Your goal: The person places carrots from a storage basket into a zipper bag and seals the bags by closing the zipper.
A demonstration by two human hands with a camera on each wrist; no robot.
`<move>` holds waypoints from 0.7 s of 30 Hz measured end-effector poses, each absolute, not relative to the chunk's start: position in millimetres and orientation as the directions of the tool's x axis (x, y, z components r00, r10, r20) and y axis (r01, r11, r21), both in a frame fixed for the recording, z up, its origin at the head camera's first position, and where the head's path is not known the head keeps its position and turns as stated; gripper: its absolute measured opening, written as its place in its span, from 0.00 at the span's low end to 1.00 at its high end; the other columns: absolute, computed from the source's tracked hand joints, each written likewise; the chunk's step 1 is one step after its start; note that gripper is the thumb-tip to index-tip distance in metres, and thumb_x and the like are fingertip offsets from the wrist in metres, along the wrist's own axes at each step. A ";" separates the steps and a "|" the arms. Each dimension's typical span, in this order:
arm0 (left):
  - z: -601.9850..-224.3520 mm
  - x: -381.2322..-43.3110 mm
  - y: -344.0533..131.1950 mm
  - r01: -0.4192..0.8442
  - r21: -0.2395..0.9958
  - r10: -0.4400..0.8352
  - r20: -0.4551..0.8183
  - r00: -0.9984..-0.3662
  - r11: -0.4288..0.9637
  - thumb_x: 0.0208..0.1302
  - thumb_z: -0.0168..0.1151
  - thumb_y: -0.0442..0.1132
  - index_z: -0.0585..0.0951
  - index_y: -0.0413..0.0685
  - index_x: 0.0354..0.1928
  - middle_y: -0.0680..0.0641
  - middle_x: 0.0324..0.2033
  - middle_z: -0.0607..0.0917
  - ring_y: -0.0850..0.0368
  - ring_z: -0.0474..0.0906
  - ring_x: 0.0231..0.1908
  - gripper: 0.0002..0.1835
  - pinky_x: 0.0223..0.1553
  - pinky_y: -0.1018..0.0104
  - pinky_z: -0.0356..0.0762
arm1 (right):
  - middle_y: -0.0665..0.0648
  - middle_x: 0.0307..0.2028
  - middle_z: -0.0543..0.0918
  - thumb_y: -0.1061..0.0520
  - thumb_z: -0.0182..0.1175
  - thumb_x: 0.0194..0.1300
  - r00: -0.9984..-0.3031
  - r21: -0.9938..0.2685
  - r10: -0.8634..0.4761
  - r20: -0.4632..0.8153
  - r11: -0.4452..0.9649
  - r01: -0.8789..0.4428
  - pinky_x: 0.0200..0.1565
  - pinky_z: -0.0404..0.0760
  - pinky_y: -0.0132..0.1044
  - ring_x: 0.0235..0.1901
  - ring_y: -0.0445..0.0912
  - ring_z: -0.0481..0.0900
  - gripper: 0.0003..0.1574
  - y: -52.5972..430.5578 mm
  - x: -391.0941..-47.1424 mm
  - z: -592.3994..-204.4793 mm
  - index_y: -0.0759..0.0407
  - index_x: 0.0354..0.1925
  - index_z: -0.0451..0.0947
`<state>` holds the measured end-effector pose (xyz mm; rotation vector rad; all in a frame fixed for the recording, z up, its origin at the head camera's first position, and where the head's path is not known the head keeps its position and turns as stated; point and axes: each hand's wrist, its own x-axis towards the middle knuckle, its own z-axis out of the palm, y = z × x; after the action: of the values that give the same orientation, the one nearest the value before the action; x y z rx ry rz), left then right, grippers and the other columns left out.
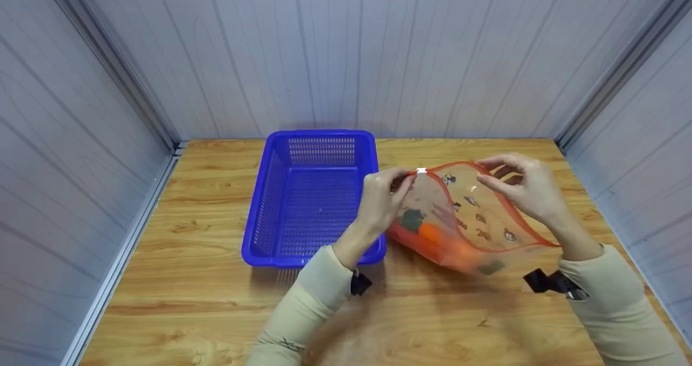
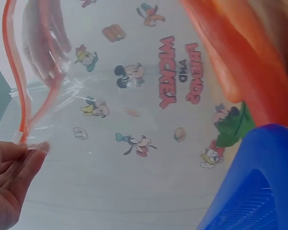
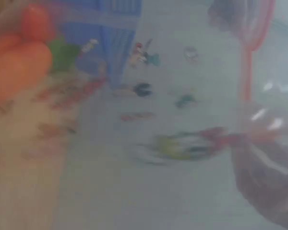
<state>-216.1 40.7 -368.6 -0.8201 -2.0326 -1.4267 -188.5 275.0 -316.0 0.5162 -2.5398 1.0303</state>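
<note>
A clear zip bag point(image 1: 481, 214) with an orange-red zip edge and cartoon prints hangs between both hands, its mouth spread wide. My left hand point(image 1: 381, 198) pinches the mouth's left end, right beside the white slider point(image 1: 421, 170). On the far rim, my right hand point(image 1: 521, 185) holds the zip edge between thumb and fingers. Inside the bag lie orange and red pieces with green leafy parts; an orange carrot-like piece point(image 3: 21, 72) shows blurred in the right wrist view. In the left wrist view a long red piece point(image 2: 259, 62) and a green leaf point(image 2: 235, 127) show through the plastic.
A blue plastic basket point(image 1: 251, 214) with slotted walls stands just left of the bag on the wood-patterned table point(image 1: 184, 279). Pale panel walls point(image 1: 324, 58) enclose the table at the back and both sides.
</note>
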 end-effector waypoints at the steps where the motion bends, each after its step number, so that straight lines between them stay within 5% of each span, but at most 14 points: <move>1: -367.8 -215.7 41.2 0.727 0.631 0.176 0.710 -0.682 0.270 0.57 0.57 0.28 0.81 0.34 0.30 0.44 0.26 0.83 0.62 0.79 0.25 0.04 0.27 0.81 0.73 | 0.59 0.36 0.80 0.61 0.62 0.55 -0.869 -0.571 -0.211 0.448 0.680 -0.459 0.30 0.72 0.18 0.29 0.31 0.73 0.13 277.2 -186.7 -313.8 0.63 0.40 0.79; 11: -361.8 -212.0 48.2 0.695 0.626 0.140 0.699 -0.701 0.353 0.55 0.59 0.29 0.81 0.35 0.29 0.45 0.24 0.83 0.63 0.77 0.23 0.04 0.25 0.83 0.71 | 0.55 0.35 0.80 0.66 0.64 0.50 -0.788 -0.491 -0.263 0.557 0.661 -0.568 0.34 0.72 0.20 0.32 0.39 0.75 0.15 262.1 -161.6 -295.0 0.62 0.40 0.80; 21: -358.8 -207.7 54.7 0.692 0.632 0.144 0.693 -0.706 0.350 0.54 0.58 0.28 0.81 0.36 0.28 0.47 0.21 0.82 0.65 0.76 0.20 0.04 0.22 0.83 0.70 | 0.56 0.37 0.79 0.66 0.66 0.47 -0.617 -0.317 -0.295 0.730 0.654 -0.687 0.35 0.73 0.27 0.33 0.47 0.77 0.16 223.1 -159.1 -309.9 0.63 0.39 0.79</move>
<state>-207.7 54.7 -358.8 -0.7254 -2.0856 -1.3524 -159.1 223.1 -309.9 0.7577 -2.2201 0.7817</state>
